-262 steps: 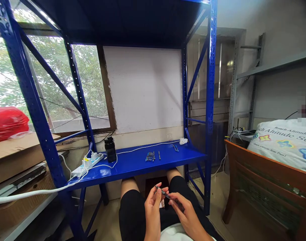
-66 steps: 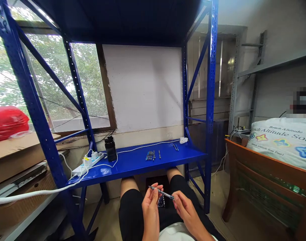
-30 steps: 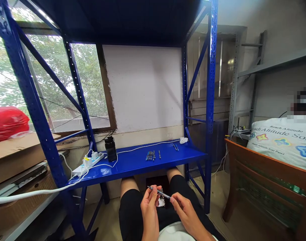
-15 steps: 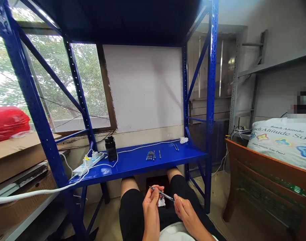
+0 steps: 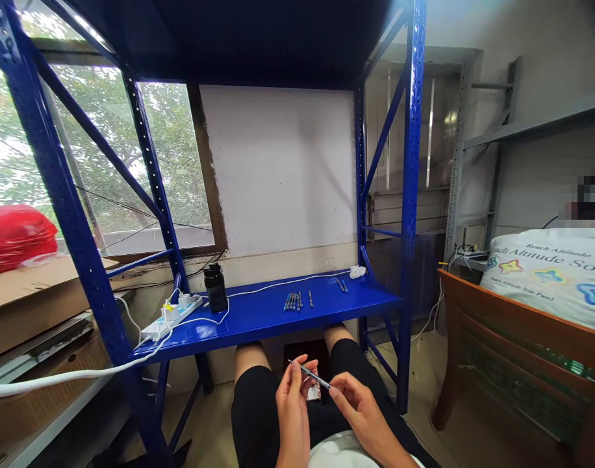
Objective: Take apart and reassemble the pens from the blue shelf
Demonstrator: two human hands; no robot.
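A slim pen (image 5: 317,377) is held slantwise over my lap, its pointed end up to the left. My left hand (image 5: 293,403) pinches it close to that tip between thumb and fingers. At the lower right end, the thumb and fingers of my right hand (image 5: 358,406) close on the pen. Between my knees, partly behind the left fingers, is a small white thing (image 5: 314,392) I cannot make out. On the blue shelf (image 5: 258,328) in front lie a row of several pens (image 5: 292,301), one separate pen (image 5: 310,299) and two more pens (image 5: 342,286) farther right.
A black bottle (image 5: 215,289) stands on the shelf's left part, beside a white power strip (image 5: 156,328) with plugs and cables. A crumpled white thing (image 5: 358,272) lies at the back right corner. Blue uprights (image 5: 411,162) frame the shelf; a wooden chair (image 5: 521,305) stands right.
My right hand has shifted its grip, its fingers now less curled at the pen's end. The pen has moved slightly to the left. Things on the shelf stay put.
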